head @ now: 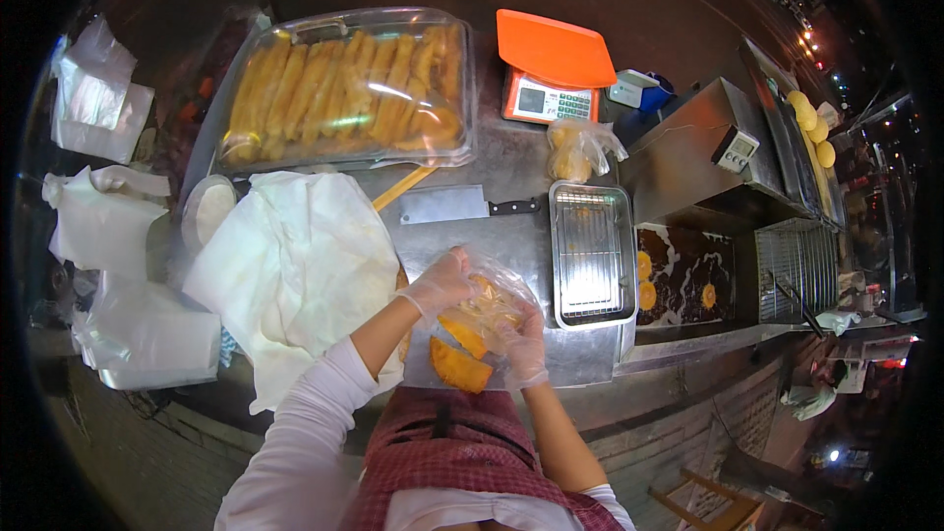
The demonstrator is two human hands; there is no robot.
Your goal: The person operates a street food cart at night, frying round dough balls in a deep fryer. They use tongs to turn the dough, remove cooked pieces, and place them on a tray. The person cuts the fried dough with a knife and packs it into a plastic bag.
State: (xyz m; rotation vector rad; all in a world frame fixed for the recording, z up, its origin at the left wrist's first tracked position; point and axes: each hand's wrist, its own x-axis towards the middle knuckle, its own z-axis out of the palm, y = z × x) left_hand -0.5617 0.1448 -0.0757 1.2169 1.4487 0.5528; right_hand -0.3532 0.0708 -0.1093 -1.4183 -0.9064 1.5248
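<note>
My left hand (442, 282), in a clear disposable glove, grips the top edge of a clear plastic bag (509, 269). On the bag's other side my right hand (523, 346), gloved the same way, holds its lower part. Golden fried pieces (485, 293) show through the film. Two cut wedges of fried dough (459, 364) lie on the metal counter just below the bag, near the counter's front edge. Beyond my hands a cleaver (444, 204) rests flat, its black handle pointing right. The fingertips are partly hidden by the bag.
A white cloth (295, 265) covers something round at left. Behind stand a covered tray of fried dough sticks (346, 88) and an orange scale (553, 99). A rack tray (592, 254) sits before a fryer (686, 280) with several pieces floating in oil. Plastic bags (147, 332) hang at left.
</note>
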